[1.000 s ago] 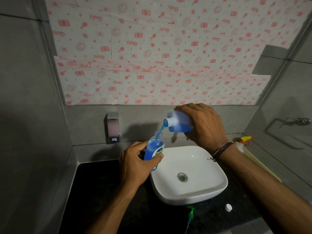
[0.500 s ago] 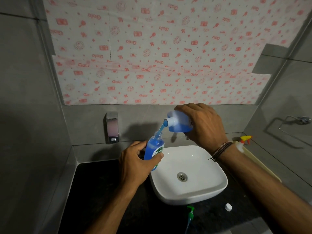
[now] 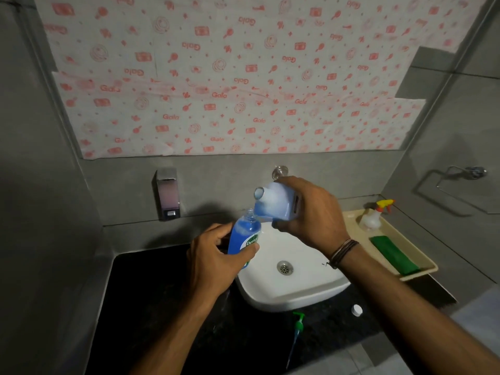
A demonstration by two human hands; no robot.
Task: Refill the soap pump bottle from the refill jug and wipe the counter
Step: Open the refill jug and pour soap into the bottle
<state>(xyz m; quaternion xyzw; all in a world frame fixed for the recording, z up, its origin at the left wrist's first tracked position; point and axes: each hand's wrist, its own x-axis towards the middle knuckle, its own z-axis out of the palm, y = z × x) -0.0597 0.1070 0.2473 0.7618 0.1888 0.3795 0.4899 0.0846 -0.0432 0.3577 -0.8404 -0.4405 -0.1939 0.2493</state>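
My left hand (image 3: 213, 262) grips the clear soap bottle (image 3: 244, 234), uncapped, upright and nearly full of blue liquid, above the left rim of the white basin (image 3: 292, 290). My right hand (image 3: 311, 212) holds the translucent refill jug (image 3: 274, 203) just above and right of the bottle's mouth. The jug's spout points up and left, and no stream falls from it. The green pump head (image 3: 297, 331) with its tube lies on the black counter (image 3: 162, 307) in front of the basin. A white cap (image 3: 357, 310) lies to its right.
A beige tray (image 3: 422, 269) at the right holds a green cloth (image 3: 393, 255) and a small spray bottle (image 3: 372, 216). A wall dispenser (image 3: 166, 194) hangs at the back left, a tap knob (image 3: 280, 171) behind the jug, a towel ring (image 3: 454, 175) on the right wall.
The blue stream from the jug into the bottle has stopped. My right hand tipped the jug back so its spout points upward. The view tilted down and right, showing the tray.
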